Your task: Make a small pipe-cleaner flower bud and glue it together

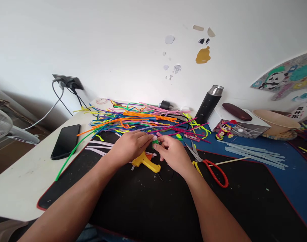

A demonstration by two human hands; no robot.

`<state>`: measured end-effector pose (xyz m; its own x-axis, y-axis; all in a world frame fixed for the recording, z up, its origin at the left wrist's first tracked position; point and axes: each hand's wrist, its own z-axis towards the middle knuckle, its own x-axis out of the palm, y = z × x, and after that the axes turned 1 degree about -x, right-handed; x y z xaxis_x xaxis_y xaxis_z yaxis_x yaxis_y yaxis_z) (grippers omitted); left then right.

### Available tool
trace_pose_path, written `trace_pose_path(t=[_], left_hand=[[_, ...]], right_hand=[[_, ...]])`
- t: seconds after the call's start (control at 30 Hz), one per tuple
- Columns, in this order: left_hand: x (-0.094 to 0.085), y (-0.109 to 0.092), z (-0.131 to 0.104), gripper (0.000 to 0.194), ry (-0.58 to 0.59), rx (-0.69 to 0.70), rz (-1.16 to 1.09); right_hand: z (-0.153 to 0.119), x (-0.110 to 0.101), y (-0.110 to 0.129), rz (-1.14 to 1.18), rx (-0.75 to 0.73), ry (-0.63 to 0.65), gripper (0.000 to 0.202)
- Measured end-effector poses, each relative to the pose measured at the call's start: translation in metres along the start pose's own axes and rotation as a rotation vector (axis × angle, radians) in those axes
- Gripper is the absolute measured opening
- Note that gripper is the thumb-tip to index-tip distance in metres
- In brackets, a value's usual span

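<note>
Between my two hands is a small green and white piece (155,141), partly covered by fingertips. My left hand (133,144) pinches it from the left. On its right side, the thumb and fingers of my right hand (171,152) are closed on the same piece. A yellow glue gun (149,163) lies on the black mat (140,201) just below my hands, its front part hidden under my left hand. Red-handled scissors (214,171) lie partly open to the right of my right hand.
Many coloured pipe cleaners (133,117) spread behind my hands. A phone (66,142) lies at left. A black flask (209,103), a white box (216,117) and a small figure (225,130) stand at right, near clear glue sticks (254,154).
</note>
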<state>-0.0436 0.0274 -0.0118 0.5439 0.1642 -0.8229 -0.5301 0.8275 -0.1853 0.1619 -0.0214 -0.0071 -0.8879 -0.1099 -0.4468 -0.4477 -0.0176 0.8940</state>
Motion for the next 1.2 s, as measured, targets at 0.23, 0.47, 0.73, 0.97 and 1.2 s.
trace_pose_path(t=[0.23, 0.47, 0.73, 0.97, 1.2], left_hand=[[0.004, 0.002, -0.002, 0.032, 0.016, 0.025, 0.062], [0.006, 0.002, -0.001, 0.031, -0.004, 0.035, 0.035], [0.006, 0.000, -0.001, 0.030, -0.012, 0.019, 0.011], [0.004, -0.011, 0.005, 0.024, -0.025, -0.280, -0.423], [0.005, -0.017, 0.008, 0.050, 0.019, -0.471, -0.846]], right_hand=[[0.001, 0.001, -0.004, -0.043, -0.013, -0.008, 0.016], [0.001, 0.000, -0.003, -0.052, -0.019, -0.007, 0.013], [0.001, 0.002, -0.005, -0.083, -0.031, -0.015, 0.013], [-0.001, -0.001, 0.001, -0.013, -0.033, -0.021, 0.015], [-0.001, -0.004, 0.004, 0.116, -0.009, -0.041, 0.022]])
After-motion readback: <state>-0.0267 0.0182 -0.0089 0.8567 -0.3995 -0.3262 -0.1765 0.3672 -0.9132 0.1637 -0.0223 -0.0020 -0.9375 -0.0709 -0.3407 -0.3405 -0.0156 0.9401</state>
